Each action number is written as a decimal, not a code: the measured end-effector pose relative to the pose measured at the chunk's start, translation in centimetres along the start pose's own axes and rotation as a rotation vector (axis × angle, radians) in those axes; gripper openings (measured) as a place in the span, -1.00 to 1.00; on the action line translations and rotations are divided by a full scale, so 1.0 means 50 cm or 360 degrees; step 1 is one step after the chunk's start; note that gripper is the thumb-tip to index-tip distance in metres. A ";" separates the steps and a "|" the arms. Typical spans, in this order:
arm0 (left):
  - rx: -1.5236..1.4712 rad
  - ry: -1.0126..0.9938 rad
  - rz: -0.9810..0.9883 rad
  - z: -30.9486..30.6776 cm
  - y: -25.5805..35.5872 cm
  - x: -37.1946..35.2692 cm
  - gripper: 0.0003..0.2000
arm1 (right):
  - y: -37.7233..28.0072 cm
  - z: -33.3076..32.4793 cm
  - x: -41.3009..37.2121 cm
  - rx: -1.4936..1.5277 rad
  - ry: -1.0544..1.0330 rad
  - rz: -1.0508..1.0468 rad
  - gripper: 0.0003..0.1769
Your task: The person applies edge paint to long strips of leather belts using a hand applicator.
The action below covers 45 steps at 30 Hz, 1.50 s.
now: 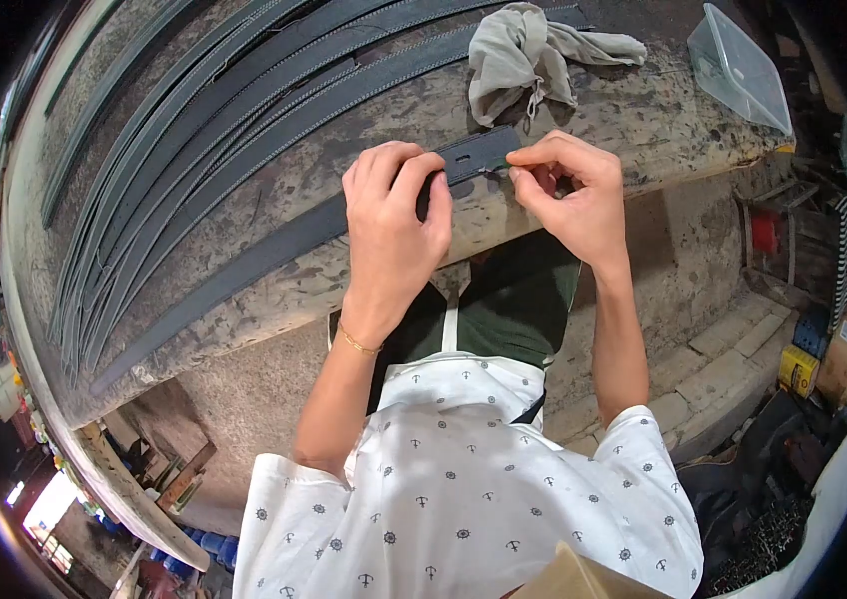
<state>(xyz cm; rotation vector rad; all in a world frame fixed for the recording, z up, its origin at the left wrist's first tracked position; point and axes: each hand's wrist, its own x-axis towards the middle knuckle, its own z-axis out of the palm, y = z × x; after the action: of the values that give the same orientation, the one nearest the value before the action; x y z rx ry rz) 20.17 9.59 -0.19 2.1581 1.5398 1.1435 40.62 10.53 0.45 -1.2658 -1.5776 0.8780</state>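
A dark grey strap (274, 245) curves along the front edge of the worktable, and its end with a small oblong slot lies between my two hands. My left hand (398, 205) is closed round something dark and rests on the strap beside the slot. At the strap's end, my right hand (568, 190) pinches a small green item, too small to make out, with thumb and forefinger. Just beyond the hands lies a crumpled grey cloth (508, 65). More long stitched straps (214, 150) are fanned out at the left and top.
The stained worktable (633, 125) has a clear plastic container (738, 70) at its right corner. Right of it are a metal frame with a red part (765, 232), a yellow tin (798, 370) and a cardboard box (846, 349). A brick ledge runs below.
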 end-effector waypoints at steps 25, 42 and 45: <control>0.0177 -0.0083 0.0214 0.028 0.046 0.001 -0.77 | 0.037 -0.022 0.003 0.0775 0.0398 0.0172 -0.81; 0.0268 -0.0170 0.0181 0.039 0.051 0.006 -0.83 | 0.022 -0.020 0.000 0.0634 0.0249 0.0157 -0.85; 0.0208 -0.0111 0.0217 0.037 0.052 0.003 -0.81 | 0.022 -0.020 0.000 0.0644 0.0255 0.0148 -0.85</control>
<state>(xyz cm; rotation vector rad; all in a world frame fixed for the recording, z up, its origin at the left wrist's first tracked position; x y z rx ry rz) 23.31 9.09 0.22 2.3947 1.4961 1.0210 41.94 10.77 -0.19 -1.0921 -1.1515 1.0642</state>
